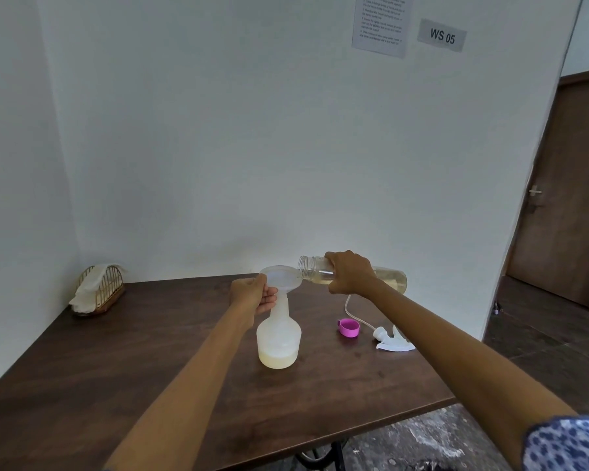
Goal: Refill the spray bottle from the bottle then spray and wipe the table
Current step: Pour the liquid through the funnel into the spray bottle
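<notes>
The right hand (349,271) is wrapped around a clear plastic bottle (354,274) lying almost flat, mouth pointing left over the translucent funnel (281,277). The left hand (252,295) pinches the funnel rim on the frosted white spray bottle (279,338), mid-table. The wall sign (442,35) reads "WS 05".

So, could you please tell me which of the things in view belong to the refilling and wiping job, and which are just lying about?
In use:
- spray bottle, funnel in its neck, steadied by left hand
- clear bottle, tipped by right hand
- trigger sprayer head and pink cap, set aside
- cloth in wire basket, likely for wiping

Just there:
- WS 05 sign
- printed sheet
- door
</notes>
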